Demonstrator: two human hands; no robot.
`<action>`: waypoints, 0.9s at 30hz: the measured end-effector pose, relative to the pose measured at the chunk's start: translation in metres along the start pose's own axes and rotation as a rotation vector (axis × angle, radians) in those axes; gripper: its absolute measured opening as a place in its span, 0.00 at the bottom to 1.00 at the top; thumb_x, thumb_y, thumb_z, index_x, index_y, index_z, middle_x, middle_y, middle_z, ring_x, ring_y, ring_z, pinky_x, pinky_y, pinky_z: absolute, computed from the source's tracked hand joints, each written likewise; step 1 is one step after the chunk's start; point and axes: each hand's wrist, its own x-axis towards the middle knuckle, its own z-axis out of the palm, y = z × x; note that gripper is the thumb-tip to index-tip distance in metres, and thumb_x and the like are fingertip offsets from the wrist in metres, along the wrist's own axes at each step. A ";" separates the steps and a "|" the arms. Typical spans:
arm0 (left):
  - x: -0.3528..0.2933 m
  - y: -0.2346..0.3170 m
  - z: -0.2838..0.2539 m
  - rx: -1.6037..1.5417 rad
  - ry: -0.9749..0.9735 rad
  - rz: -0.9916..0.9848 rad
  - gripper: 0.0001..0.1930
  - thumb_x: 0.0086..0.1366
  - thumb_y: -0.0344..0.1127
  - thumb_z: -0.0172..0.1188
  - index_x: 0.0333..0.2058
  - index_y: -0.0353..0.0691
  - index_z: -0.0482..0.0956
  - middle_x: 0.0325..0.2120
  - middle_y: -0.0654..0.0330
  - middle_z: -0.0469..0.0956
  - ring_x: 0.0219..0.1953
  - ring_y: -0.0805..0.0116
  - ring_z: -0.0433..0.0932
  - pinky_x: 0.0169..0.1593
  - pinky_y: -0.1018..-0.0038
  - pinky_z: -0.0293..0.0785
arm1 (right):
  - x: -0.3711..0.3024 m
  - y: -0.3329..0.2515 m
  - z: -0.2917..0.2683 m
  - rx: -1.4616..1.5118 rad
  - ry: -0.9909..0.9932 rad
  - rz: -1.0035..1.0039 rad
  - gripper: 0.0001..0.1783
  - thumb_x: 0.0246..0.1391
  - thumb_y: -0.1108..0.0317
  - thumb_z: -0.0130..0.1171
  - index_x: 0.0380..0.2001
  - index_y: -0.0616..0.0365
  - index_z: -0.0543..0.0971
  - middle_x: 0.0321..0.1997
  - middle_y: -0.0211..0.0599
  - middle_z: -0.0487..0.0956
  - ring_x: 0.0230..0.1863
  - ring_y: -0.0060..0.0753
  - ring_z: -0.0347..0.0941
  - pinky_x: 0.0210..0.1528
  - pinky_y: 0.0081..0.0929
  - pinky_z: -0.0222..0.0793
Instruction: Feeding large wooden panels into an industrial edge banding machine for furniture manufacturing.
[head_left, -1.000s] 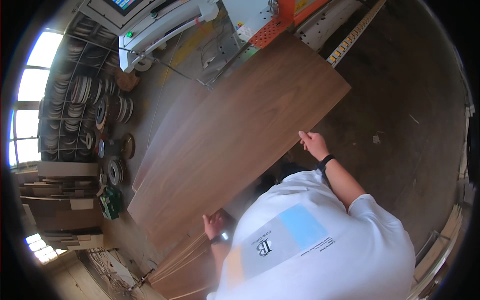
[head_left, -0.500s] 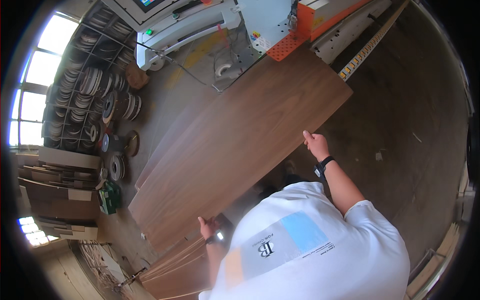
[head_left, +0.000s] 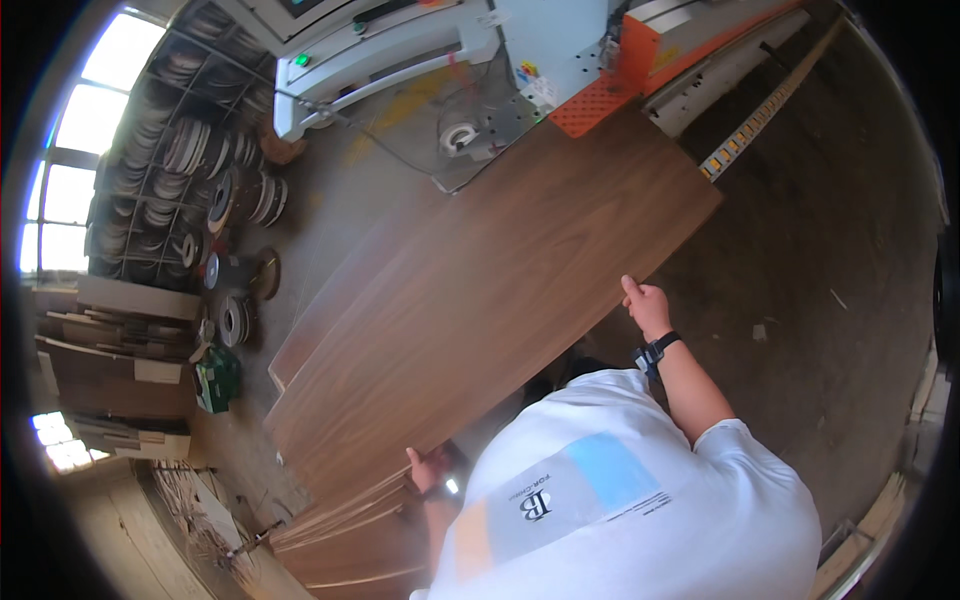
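A large brown wood-grain board (head_left: 480, 290) lies slantwise in front of me, its far right end beside the orange machine guard. My right hand (head_left: 648, 305) is closed on the board's near edge, thumb on top and fingers underneath. Toward the board's left end, my left hand (head_left: 427, 470) has its thumb up at the same edge; its fingers are dark and partly hidden, but they appear curled round the edge. Under the far left side, the rim of another brown panel (head_left: 300, 350) shows.
A pale machine with an orange perforated guard (head_left: 590, 105) stands ahead. A yellow-marked rail (head_left: 750, 130) runs off to the far right. Edging rolls (head_left: 190, 150) fill a rack at left, with more rolls and a green box (head_left: 217, 380) on the floor. Stacked brown panels (head_left: 350, 550) lie at lower left.
The whole view has shifted, so machine, board and hands appear slightly farther right and lower. Both hands stay at the board's near edge; the board hardly moves against the machine.
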 end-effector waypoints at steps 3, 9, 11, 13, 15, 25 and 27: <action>-0.006 0.005 0.002 0.093 0.033 0.003 0.32 0.72 0.63 0.34 0.60 0.43 0.65 0.45 0.54 0.76 0.36 0.61 0.73 0.34 0.68 0.69 | 0.002 0.003 0.003 -0.013 -0.016 -0.006 0.32 0.57 0.43 0.58 0.14 0.61 0.77 0.12 0.31 0.73 0.16 0.25 0.71 0.23 0.26 0.65; -0.011 0.012 0.031 0.082 0.080 -0.092 0.33 0.72 0.63 0.33 0.61 0.44 0.63 0.42 0.55 0.75 0.33 0.62 0.72 0.33 0.69 0.69 | 0.010 0.004 -0.007 -0.061 -0.012 -0.004 0.33 0.57 0.41 0.56 0.14 0.62 0.79 0.12 0.36 0.74 0.16 0.31 0.72 0.25 0.29 0.67; -0.002 0.010 0.017 0.061 -0.053 -0.073 0.33 0.72 0.64 0.34 0.61 0.43 0.64 0.40 0.56 0.75 0.30 0.63 0.72 0.32 0.68 0.69 | 0.012 0.002 -0.007 -0.074 -0.043 -0.012 0.34 0.56 0.40 0.55 0.14 0.62 0.79 0.12 0.36 0.75 0.17 0.31 0.73 0.25 0.29 0.67; 0.001 0.004 0.022 0.087 -0.023 -0.033 0.33 0.72 0.64 0.34 0.60 0.43 0.64 0.39 0.56 0.75 0.29 0.63 0.71 0.31 0.69 0.69 | 0.013 -0.003 -0.016 -0.085 -0.134 -0.014 0.35 0.56 0.38 0.55 0.13 0.61 0.79 0.12 0.35 0.75 0.17 0.30 0.73 0.25 0.28 0.68; 0.001 0.000 0.024 0.111 0.007 0.008 0.33 0.71 0.64 0.34 0.59 0.43 0.65 0.37 0.56 0.74 0.28 0.63 0.71 0.30 0.69 0.69 | 0.022 -0.009 -0.029 -0.069 -0.127 0.031 0.35 0.55 0.37 0.56 0.13 0.61 0.79 0.12 0.34 0.75 0.17 0.29 0.73 0.25 0.28 0.67; -0.008 0.000 0.045 0.107 0.079 0.021 0.36 0.71 0.66 0.30 0.57 0.40 0.66 0.34 0.54 0.74 0.27 0.61 0.71 0.31 0.67 0.69 | 0.189 -0.010 -0.171 0.561 0.240 0.062 0.20 0.54 0.50 0.65 0.22 0.53 0.75 0.20 0.23 0.73 0.17 0.16 0.66 0.19 0.15 0.63; -0.010 0.000 0.042 0.159 0.082 0.025 0.36 0.71 0.66 0.30 0.56 0.40 0.67 0.33 0.55 0.74 0.27 0.61 0.71 0.31 0.68 0.69 | 0.197 -0.013 -0.177 0.558 0.219 0.058 0.19 0.56 0.51 0.65 0.23 0.53 0.75 0.21 0.23 0.74 0.18 0.16 0.67 0.21 0.15 0.65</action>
